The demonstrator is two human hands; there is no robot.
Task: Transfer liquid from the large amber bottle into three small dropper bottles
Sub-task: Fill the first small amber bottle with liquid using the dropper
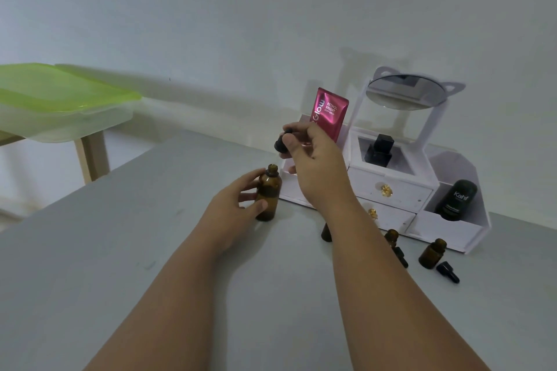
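Observation:
The large amber bottle (pixel 269 193) stands upright and uncapped on the grey table (pixel 120 250). My left hand (pixel 238 208) grips its body from the left. Above it, my right hand (pixel 313 163) pinches a black dropper cap (pixel 282 141), lifted clear of the bottle's neck. Three small amber dropper bottles stand uncapped to the right: one (pixel 325 232) mostly hidden behind my right forearm, one (pixel 391 237) just right of the forearm, one (pixel 432 253) further right. Two black dropper caps lie on the table beside them (pixel 401 256) (pixel 448 272).
A white cosmetic organiser (pixel 391 190) with drawers and a round mirror (pixel 405 92) stands at the back right, holding a pink sachet (pixel 330 113), a black perfume bottle (pixel 379 149) and a dark Kahf bottle (pixel 456 199). A green-lidded box (pixel 60 99) sits on a wooden stand at left.

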